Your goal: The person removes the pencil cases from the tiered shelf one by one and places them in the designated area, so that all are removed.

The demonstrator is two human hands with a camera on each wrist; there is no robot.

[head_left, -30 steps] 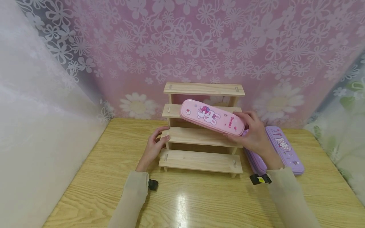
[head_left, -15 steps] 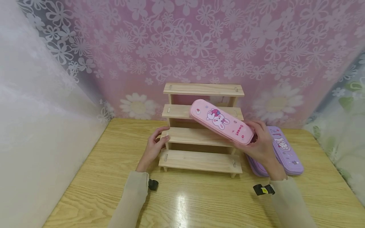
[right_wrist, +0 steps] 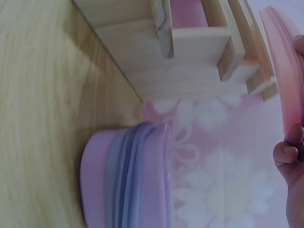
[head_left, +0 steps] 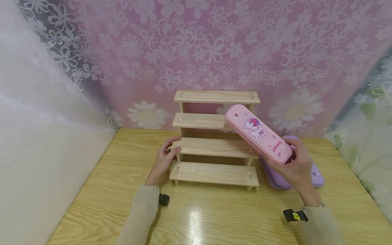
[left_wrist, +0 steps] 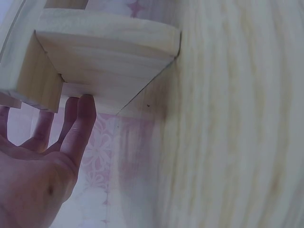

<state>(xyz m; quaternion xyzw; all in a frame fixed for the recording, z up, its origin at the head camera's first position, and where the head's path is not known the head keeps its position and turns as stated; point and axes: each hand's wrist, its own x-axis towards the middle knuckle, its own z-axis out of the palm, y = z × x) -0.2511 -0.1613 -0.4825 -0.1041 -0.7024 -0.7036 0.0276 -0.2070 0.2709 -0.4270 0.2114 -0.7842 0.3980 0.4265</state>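
A pink pencil case (head_left: pixel 258 133) with a rabbit and the word "Sweet" is held tilted in the air by my right hand (head_left: pixel 295 163), which grips its lower right end. It overlaps the right side of a wooden tiered shelf (head_left: pixel 214 172) in the head view. My left hand (head_left: pixel 165 158) grips the left end of one of the shelf's middle steps, thumb on top; in the left wrist view its fingers (left_wrist: pixel 78 130) reach around the side. Purple pencil cases (head_left: pixel 277 177) lie right of the shelf, partly hidden behind my right hand.
The shelf stands on a wood-grain table (head_left: pixel 122 163). A pink flowered curtain (head_left: pixel 196 51) hangs behind it, with pale sheer cloth (head_left: pixel 46 119) on the left side. In the right wrist view, a purple case (right_wrist: pixel 126 180) lies near the shelf's side.
My right hand has carried the pink pencil case right and down, away from the shelf, and the case has turned steeper. My left hand has stayed on the shelf.
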